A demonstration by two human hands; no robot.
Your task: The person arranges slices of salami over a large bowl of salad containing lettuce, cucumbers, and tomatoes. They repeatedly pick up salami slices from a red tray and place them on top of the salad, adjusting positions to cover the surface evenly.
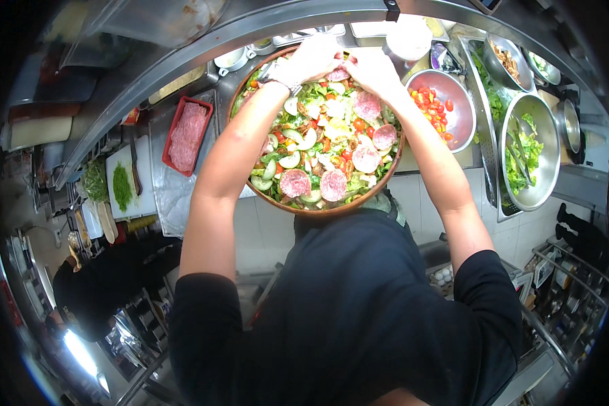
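Observation:
A large round wooden bowl [296,205] at the counter's front edge holds a salad [318,139] of lettuce, cucumber slices and tomatoes. Several round salami slices [333,185] lie on top, mostly along its near and right parts. Over the far side of the bowl, my left hand [311,59] and my right hand [372,70] come close together. Their fingers are closed around a reddish salami slice, partly hidden by the hands and washed out by glare. Left of the bowl, a red tray [207,128] contains a stack of sliced salami [189,137].
On the right stand a metal bowl of halved tomatoes [430,111] and a larger one of lettuce with tongs [519,162]. A white cutting board [141,201] with chopped greens and a knife [136,167] is at left. A metal shelf edge [250,37] arches overhead. Another person [108,277] bends at lower left.

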